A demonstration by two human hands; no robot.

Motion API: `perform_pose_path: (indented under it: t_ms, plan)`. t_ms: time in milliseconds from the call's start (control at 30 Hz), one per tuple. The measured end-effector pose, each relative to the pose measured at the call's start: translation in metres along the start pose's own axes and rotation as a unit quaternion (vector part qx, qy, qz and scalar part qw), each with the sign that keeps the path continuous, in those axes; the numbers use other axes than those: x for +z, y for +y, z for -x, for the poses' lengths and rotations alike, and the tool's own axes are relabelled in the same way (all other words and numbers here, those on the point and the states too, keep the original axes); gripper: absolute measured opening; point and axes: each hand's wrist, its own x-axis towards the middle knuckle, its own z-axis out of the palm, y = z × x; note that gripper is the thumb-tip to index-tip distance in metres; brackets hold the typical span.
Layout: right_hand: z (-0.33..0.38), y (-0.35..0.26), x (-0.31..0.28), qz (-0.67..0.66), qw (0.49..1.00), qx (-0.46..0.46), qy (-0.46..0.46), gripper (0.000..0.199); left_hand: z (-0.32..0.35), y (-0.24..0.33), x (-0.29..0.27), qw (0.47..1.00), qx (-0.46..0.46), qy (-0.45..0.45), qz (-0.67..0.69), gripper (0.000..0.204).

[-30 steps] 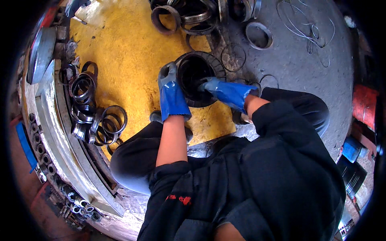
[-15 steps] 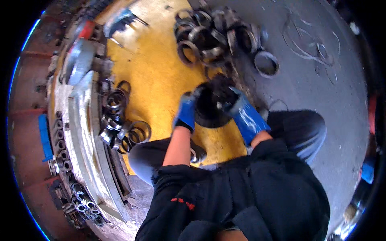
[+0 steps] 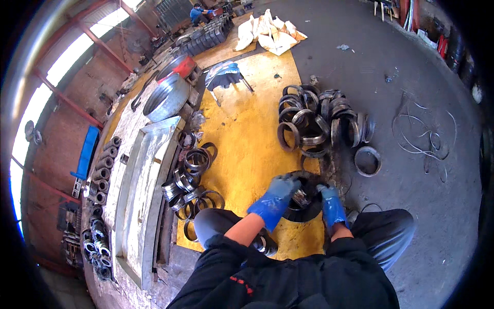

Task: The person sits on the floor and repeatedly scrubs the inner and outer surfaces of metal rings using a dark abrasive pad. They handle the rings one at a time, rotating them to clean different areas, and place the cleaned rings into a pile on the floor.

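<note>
My left hand (image 3: 278, 195) wears a blue glove, its fingers closed at the left side of a dark, greasy bundle. My right hand (image 3: 331, 201), gloved the same way, curls its fingers at the bundle's right edge. What exactly each hand grips is too dark to make out. Between them a black round dish (image 3: 303, 214) lies on the yellow board (image 3: 242, 118) between my knees. Shiny metal, perhaps a ring, shows inside the dish. Beyond my hands is a heap of dark metal rings (image 3: 289, 136), with one separate ring (image 3: 368, 161) on the grey floor to its right.
Shiny metal rings (image 3: 197, 159) are piled at left beside a long metal trough (image 3: 135, 206). Farther off stand a small stool-like object (image 3: 224, 75), a metal drum (image 3: 167, 98) and white sacks (image 3: 272, 33). Looped wire (image 3: 422, 139) lies at right. Another person (image 3: 198, 14) sits far back.
My view has tilted up, showing more of the far workshop. My left hand has moved from the dish's left edge onto the dark bundle; my right hand has shifted to its right side.
</note>
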Motion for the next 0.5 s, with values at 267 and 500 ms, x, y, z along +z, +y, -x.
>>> perform_pose_path:
  t_ms: [267, 500]
  plan:
    - [0.03, 0.014, 0.051, -0.046, 0.997, -0.055, -0.007, 0.028, 0.069, -0.021, 0.095, 0.148, -0.492, 0.082, 0.854, 0.033]
    - [0.046, 0.002, 0.024, 0.018, 0.999, -0.05, 0.006, 0.037, 0.022, -0.017, 0.127, 0.199, -0.33, 0.113, 0.916, 0.043]
